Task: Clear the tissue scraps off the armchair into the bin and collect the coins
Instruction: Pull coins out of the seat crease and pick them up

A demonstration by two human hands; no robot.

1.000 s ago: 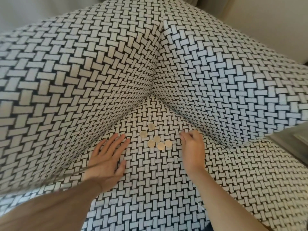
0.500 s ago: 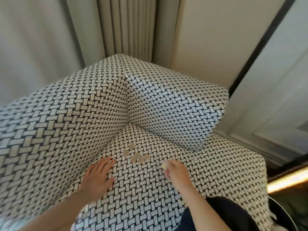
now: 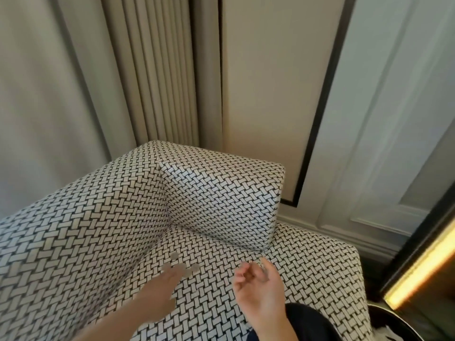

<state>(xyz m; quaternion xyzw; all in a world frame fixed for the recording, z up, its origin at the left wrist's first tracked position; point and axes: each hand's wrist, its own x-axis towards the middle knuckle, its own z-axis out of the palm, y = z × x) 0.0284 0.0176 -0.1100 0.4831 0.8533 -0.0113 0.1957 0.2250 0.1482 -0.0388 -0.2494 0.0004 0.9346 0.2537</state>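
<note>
The armchair (image 3: pixel 103 232) has a black-and-white woven pattern. Several round coins lie on its seat near the back corner: one coin (image 3: pixel 174 255) sits apart, and another coin (image 3: pixel 195 267) lies beside my left fingertips. My left hand (image 3: pixel 160 291) reaches flat across the seat, its straight fingers covering part of the coin group. My right hand (image 3: pixel 258 289) is raised just off the seat to the right, with fingers curled toward the thumb. The coin it pinched a moment ago is hidden inside them. I see no tissue scraps on the seat.
The black bin (image 3: pixel 396 321) stands at the bottom right by the seat's front corner, with white scraps inside. The chair's right arm (image 3: pixel 221 198) rises behind the coins. Curtains and a panelled wall stand behind; a lit strip glows at right.
My view pulled back and up from the seat. My right hand pinched a coin and lifted off the fabric. My left hand slid forward over the coins.
</note>
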